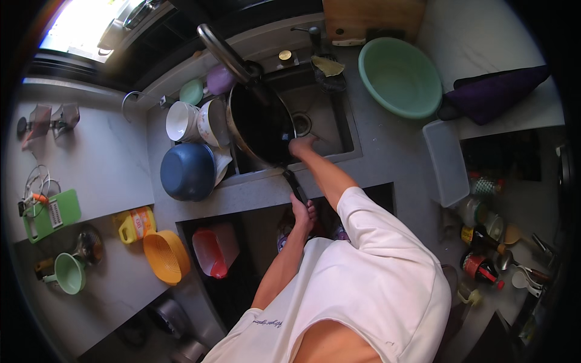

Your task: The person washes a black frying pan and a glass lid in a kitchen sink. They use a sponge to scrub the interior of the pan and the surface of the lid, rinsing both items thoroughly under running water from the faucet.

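A black frying pan lies tilted over the divider of the sink, beneath the metal faucet. Its black handle points toward me, and my left hand is closed around the end of it. My right hand is at the pan's right rim, over the sink basin; its fingers are partly hidden, so whether it grips the rim cannot be told. White bowls, a flower-patterned bowl and an upturned blue bowl are stacked just left of the pan.
A green plastic basin stands right of the sink, near a purple cloth and a translucent plastic container. A wooden cutting board is behind. To the left are a yellow colander and a green board; bottles crowd the right counter.
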A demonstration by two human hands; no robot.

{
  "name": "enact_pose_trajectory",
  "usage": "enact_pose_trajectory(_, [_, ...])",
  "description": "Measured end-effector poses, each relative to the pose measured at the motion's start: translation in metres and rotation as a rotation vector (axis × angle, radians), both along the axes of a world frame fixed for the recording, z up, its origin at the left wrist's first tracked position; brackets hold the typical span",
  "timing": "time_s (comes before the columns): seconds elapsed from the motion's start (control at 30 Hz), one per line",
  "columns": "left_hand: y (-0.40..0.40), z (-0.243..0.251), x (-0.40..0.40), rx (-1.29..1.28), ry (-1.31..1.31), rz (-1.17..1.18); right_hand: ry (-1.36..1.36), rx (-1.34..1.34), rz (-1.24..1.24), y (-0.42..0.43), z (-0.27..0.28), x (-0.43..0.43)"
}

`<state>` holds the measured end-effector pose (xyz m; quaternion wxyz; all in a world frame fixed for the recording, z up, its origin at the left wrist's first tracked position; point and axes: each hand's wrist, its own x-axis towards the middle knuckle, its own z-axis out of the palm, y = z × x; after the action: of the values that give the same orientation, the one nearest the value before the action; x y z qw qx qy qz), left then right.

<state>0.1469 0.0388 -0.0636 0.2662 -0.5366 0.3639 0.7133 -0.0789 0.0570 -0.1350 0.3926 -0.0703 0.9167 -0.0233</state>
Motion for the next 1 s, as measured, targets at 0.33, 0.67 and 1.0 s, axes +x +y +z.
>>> enact_pose_trajectory(0.33, [-0.021,0.003,0.002,0.304,0.033,-0.093,0.220,-0.005,-0.151,0.067,0.028,0.013])
enact_pose_trajectory(0.67, [-0.060,0.008,0.010,0.507,0.046,-0.125,1.047,-0.231,-0.029,0.119,0.180,-0.054])
enact_pose_trajectory(1.0, [-0.071,0.017,-0.008,-0.153,0.210,-0.477,0.886,-0.276,-0.412,0.167,0.112,-0.184])
